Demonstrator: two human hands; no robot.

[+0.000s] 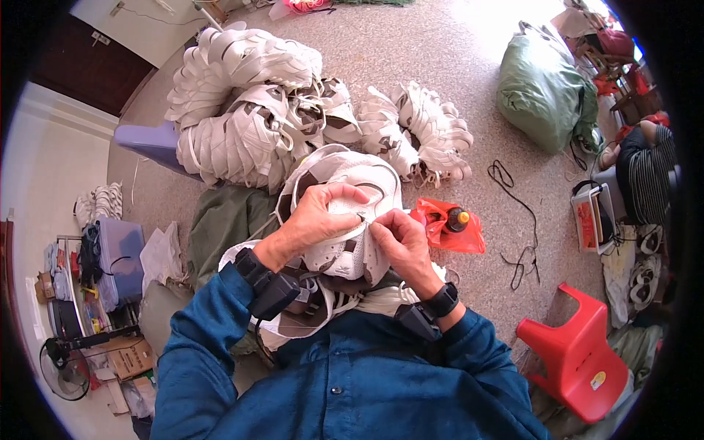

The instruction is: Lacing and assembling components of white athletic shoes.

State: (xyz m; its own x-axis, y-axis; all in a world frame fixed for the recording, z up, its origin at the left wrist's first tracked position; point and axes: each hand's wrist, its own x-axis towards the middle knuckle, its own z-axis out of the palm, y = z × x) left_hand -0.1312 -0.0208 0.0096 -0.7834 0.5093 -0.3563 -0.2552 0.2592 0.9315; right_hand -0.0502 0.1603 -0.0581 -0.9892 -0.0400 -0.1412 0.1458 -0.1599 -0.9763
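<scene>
A white and grey-brown sneaker upper (363,176) lies over my lap, on top of other loose uppers. A flat white shoelace (339,240) runs beneath the thumb of my left hand (323,214), whose fingers are closed around it at the upper's middle. Close beside it, thumb and forefinger of my right hand (400,238) pinch the lace near its end, almost touching the left thumb. The fingers partly cover the pinched spot. More uppers (308,323) with trailing laces lie under my wrists.
Stacked white uppers (235,139) lean by a purple chair (150,143); another bunch (433,136) lies ahead. To the right are a red bag (469,238) with a bottle (456,218), a black cord (528,213), a red plastic chair (568,345) and a green sack (539,92). Someone sits far right.
</scene>
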